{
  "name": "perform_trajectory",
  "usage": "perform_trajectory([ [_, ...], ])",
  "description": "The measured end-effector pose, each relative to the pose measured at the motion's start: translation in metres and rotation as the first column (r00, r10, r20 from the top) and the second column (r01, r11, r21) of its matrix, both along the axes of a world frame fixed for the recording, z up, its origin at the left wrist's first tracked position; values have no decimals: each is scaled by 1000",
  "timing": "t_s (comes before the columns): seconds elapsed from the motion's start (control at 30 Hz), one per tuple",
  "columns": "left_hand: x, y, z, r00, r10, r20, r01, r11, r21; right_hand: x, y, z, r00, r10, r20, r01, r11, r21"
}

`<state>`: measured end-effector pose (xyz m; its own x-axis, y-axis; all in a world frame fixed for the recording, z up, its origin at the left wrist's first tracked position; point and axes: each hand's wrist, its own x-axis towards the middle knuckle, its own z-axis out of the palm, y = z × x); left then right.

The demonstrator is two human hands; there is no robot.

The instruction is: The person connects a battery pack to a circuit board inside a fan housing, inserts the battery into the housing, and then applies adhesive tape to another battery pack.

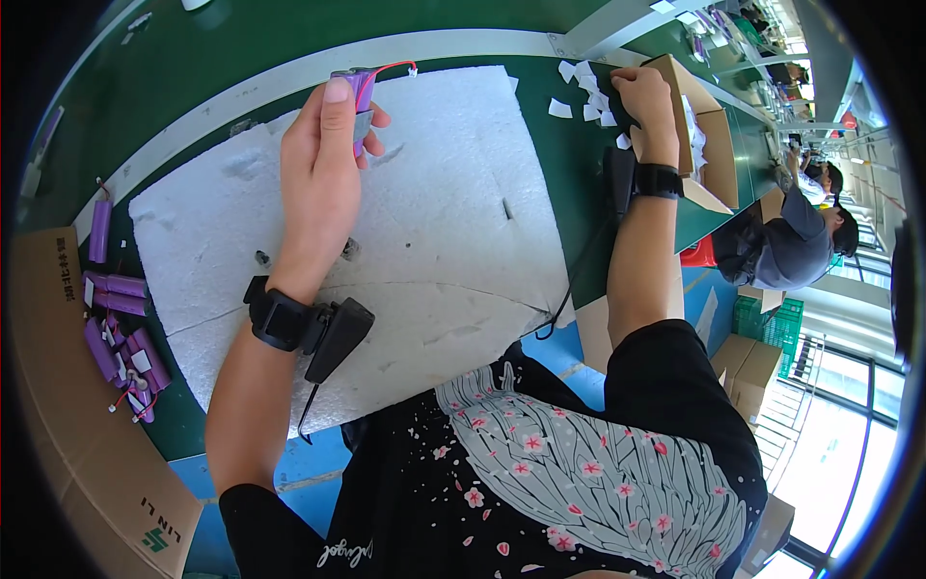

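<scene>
My left hand (323, 145) is closed around a purple battery pack (354, 89), with the thumb along its near side, above the white foam sheet (444, 212). A grey patch shows on the pack. From its top a red wire (391, 66) runs right to a small white connector. On the right, my right hand (644, 101) is curled with its fingertips together at the far side of some loose white paper pieces (590, 85). Whatever its fingers hold, if anything, is hidden. Just right of this hand stands an open cardboard box (719, 154) with more white pieces inside.
Several purple battery packs (121, 289) lie at the left beside the foam, some with wires and connectors. A large cardboard box (96, 405) stands at the near left. A pale rail (386, 46) crosses the green table behind the foam. Another person (791, 236) sits at far right.
</scene>
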<state>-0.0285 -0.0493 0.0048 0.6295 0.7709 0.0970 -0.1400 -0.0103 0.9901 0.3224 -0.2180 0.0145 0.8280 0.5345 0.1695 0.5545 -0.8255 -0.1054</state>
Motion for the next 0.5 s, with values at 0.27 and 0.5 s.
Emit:
perform_trajectory([
  [0.27,-1,-1,1,1000,-1,-16,0,1000,-12,-36,-3,43,941,10,-339,97,950,297],
  [0.5,-1,0,0,1000,3,4,-3,1000,5,-79,-37,37,960,25,-277,-40,998,-52],
])
